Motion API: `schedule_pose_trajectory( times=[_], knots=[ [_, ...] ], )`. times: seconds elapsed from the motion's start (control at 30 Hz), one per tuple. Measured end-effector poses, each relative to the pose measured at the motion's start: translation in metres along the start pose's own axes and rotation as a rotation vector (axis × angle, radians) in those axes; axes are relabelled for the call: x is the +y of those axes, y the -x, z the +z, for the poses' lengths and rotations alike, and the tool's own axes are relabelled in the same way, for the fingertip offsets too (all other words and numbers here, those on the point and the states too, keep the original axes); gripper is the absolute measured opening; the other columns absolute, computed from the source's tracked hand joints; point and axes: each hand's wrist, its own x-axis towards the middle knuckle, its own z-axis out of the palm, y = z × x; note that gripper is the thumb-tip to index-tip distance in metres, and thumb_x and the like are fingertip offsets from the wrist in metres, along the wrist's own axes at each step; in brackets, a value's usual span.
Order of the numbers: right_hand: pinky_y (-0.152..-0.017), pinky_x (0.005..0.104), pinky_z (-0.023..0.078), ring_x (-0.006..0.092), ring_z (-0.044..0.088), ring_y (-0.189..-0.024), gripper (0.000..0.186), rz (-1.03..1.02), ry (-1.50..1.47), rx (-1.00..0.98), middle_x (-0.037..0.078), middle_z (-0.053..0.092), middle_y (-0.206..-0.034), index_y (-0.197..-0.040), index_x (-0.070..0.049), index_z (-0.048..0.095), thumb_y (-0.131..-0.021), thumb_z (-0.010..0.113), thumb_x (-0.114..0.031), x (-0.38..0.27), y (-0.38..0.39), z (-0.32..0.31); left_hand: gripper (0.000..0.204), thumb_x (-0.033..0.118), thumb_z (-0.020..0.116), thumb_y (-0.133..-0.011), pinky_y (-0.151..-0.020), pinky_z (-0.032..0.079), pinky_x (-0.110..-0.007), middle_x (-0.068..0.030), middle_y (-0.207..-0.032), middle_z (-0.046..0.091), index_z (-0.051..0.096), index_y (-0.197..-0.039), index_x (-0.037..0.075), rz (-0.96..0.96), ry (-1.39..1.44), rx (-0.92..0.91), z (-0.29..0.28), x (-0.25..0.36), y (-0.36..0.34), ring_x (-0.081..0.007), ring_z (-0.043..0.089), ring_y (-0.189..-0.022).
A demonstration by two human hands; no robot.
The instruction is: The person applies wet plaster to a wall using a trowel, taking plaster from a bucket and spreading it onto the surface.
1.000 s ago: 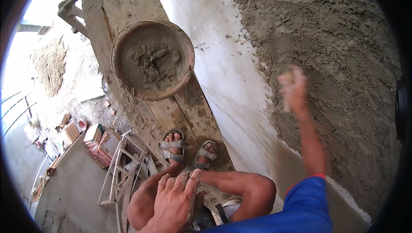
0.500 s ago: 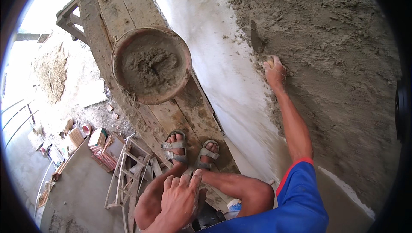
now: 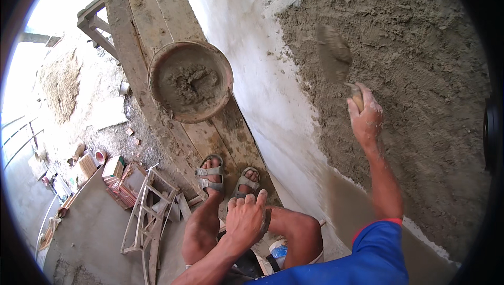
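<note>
My right hand (image 3: 366,114) is closed round the wooden handle of a trowel (image 3: 334,54). Its blade, coated in grey mortar and slightly blurred, lies over the wet, rough mortar layer (image 3: 420,75) on the wall at right; I cannot tell whether it touches. Between my knees, my left hand (image 3: 244,221) is closed with its back up and fingers curled; what it holds, if anything, is hidden. Ahead of my feet, a round basin (image 3: 229,83) holds wet mortar (image 3: 191,83).
Plank scaffolding (image 3: 212,140) carries the basin and my sandalled feet (image 3: 211,173). A smooth pale wall strip (image 3: 273,96) runs beside it. Lower down at left are a wooden stepladder (image 3: 140,216), stacked tiles (image 3: 119,182) and a sand heap (image 3: 59,88). A wooden support (image 3: 97,27) stands beyond the planks.
The trowel and my right hand have moved right and nearer me, and the blade has turned its broad face into view. My left hand appears farther right, still curled.
</note>
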Motion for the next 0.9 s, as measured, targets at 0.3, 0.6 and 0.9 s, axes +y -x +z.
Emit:
schedule_pose_trajectory(
  times=[0.3, 0.6, 0.9],
  knots=[
    [-0.083, 0.0366, 0.055, 0.0292, 0.068, -0.09, 0.046, -0.675, -0.653, -0.593, 0.014, 0.068, -0.1, -0.122, -0.003, 0.059, -0.08, 0.073, -0.013, -0.131, -0.009, -0.06, 0.051, 0.016, 0.058, -0.083, -0.085, 0.043, -0.046, -0.0177, -0.099, 0.063, 0.048, -0.132, 0.005, 0.044, -0.059, 0.051, -0.012, -0.005, -0.012, -0.0343, 0.062, -0.092],
    [-0.051, 0.0254, 0.053, 0.0126, 0.061, -0.064, 0.045, 0.116, -0.515, 0.152, 0.013, 0.068, -0.096, -0.137, 0.002, 0.048, -0.096, 0.055, -0.014, -0.014, -0.119, 0.012, 0.057, 0.016, 0.063, -0.081, -0.088, 0.042, -0.046, -0.0158, -0.1, 0.058, 0.047, -0.135, 0.008, -0.042, -0.111, 0.094, -0.023, -0.019, -0.006, -0.0353, 0.06, -0.096],
    [-0.066, 0.0368, 0.056, 0.0304, 0.066, -0.091, 0.034, -0.331, -0.265, -0.625, 0.018, 0.064, -0.107, -0.122, -0.007, 0.057, -0.088, 0.059, -0.011, -0.095, 0.0, 0.048, 0.046, 0.027, 0.058, -0.09, -0.089, 0.04, -0.047, -0.0175, -0.101, 0.062, 0.051, -0.13, 0.006, -0.051, -0.023, 0.074, 0.021, 0.016, -0.007, -0.034, 0.061, -0.093]
  ],
)
